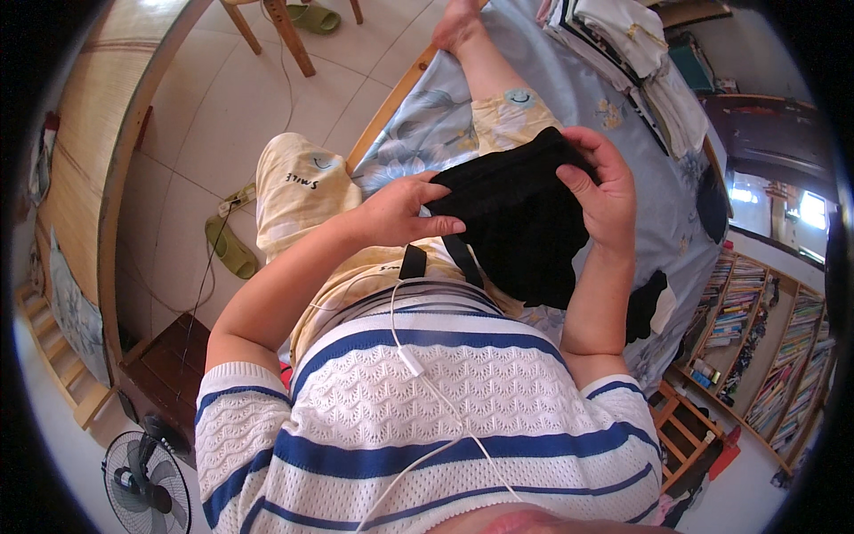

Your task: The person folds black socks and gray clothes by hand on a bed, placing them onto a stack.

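Head view: black garment (520, 214) stretched above the bed (391, 113)

Your left hand (414, 209) pinches the garment's left edge; your right hand (605, 191) clasps its upper right corner between thumb and fingers. You seem to be straightening it; the next move likely calls for even tension along the upper edge. The fabric looks soft, matte and limp. A floral sheet (658, 191) drapes the bed, with folded clothes (623, 40) stacked at its far right.

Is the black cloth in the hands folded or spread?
Partly spread: the black cloth stretches between left hand and right hand. Whether doubled, I cannot tell.
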